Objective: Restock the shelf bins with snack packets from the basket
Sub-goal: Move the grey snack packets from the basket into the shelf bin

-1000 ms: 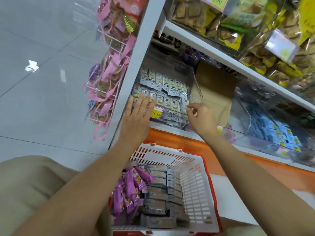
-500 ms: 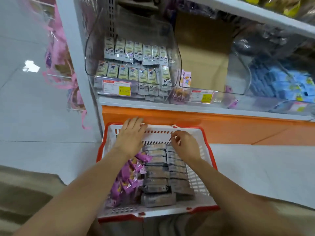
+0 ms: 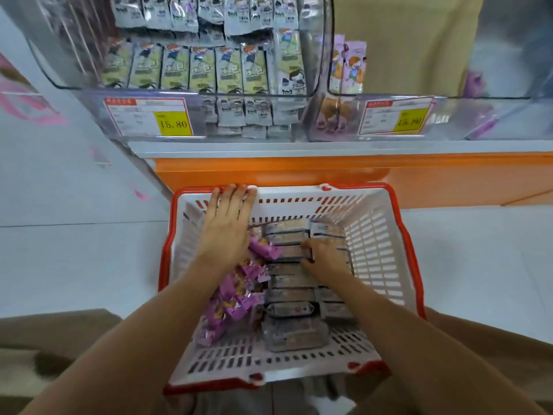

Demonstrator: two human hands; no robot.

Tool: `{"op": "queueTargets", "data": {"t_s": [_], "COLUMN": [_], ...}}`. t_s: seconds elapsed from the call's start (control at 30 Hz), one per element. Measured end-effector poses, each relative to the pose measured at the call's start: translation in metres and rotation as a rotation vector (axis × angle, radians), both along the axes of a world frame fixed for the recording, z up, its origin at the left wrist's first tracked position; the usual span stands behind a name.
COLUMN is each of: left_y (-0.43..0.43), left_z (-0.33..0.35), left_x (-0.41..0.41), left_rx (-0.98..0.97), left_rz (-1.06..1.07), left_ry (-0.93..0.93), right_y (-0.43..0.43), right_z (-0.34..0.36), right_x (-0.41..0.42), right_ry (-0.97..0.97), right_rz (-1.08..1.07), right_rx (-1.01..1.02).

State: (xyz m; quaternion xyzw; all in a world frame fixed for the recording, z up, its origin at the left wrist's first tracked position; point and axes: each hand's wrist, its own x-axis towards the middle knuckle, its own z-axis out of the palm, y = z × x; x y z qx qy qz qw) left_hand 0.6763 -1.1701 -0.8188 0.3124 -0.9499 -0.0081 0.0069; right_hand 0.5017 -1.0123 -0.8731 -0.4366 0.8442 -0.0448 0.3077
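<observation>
Basket [image 3: 386,265] sits on the floor just before the shelf edge [image 3: 299,148]. On that shelf the left bin [image 3: 59,70] and right bin [image 3: 449,115] stand side by side, each with a price tag on its front. In the basket, loose packets [image 3: 233,301] are piled left and stacked packets [image 3: 287,295] run in two rows centre-right; left hand [image 3: 224,229] lies flat with fingertips on the far rim, right hand [image 3: 324,259] is on the stacked packets, fingers curled onto one.

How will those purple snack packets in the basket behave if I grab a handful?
Probably light and floppy: the purple packets lie crumpled in a loose heap. Their glossy film likely slides, so a handful may spill back into the basket.
</observation>
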Motion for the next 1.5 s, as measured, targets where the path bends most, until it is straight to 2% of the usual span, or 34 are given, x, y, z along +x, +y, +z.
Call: {"op": "queueTargets", "data": {"t_s": [0.27, 0.43, 0.53, 0.63, 0.83, 0.9, 1.0, 1.13, 1.23, 1.33, 1.4, 1.5], "left_y": [-0.002, -0.001, 0.0, 0.003, 0.016, 0.021, 0.029, 0.033, 0.033, 0.034, 0.034, 0.033], "left_z": [-0.018, -0.016, -0.011, -0.005, 0.01, 0.016, 0.03, 0.058, 0.08, 0.1, 0.111, 0.126], "left_x": [-0.005, -0.004, -0.004, -0.005, -0.007, -0.008, -0.009, -0.01, -0.006, 0.0, 0.005, 0.01], "left_rx": [-0.034, -0.027, -0.019, 0.011, 0.174, 0.321, 0.666, 0.945, 1.187, 1.379, 1.502, 1.529], "left_rz": [0.032, 0.025, 0.03, 0.048, 0.043, 0.0, -0.037, 0.078, 0.151, 0.241, 0.216, 0.166], "left_ry": [0.084, 0.024, 0.005, -0.005, 0.186, 0.219, 0.316, 0.489, 0.645, 0.819, 0.893, 0.941], "right_y": [-0.008, -0.011, -0.007, -0.006, -0.01, -0.011, -0.015, -0.02, -0.018, -0.014, -0.012, -0.013], "right_z": [-0.025, -0.029, -0.021, -0.007, 0.044, 0.068, 0.103, 0.143, 0.164, 0.176, 0.183, 0.2], "right_x": [0.006, 0.012, 0.008, 0.004, 0.001, 0.003, 0.009, 0.022, 0.03, 0.043, 0.052, 0.062], "right_ry": [0.118, 0.198, 0.135, 0.001, -0.2, -0.276, -0.376, -0.443, -0.52, -0.46, -0.413, -0.34], "right_rz": [0.032, 0.034, 0.045, -0.054, -0.243, -0.292, -0.343, -0.341, -0.301, -0.19, -0.127, -0.084], "right_rx": [0.067, 0.075, -0.076, -0.242, -0.493, -0.557, -0.676, -0.846, -0.896, -0.866, -0.868, -0.913]}}
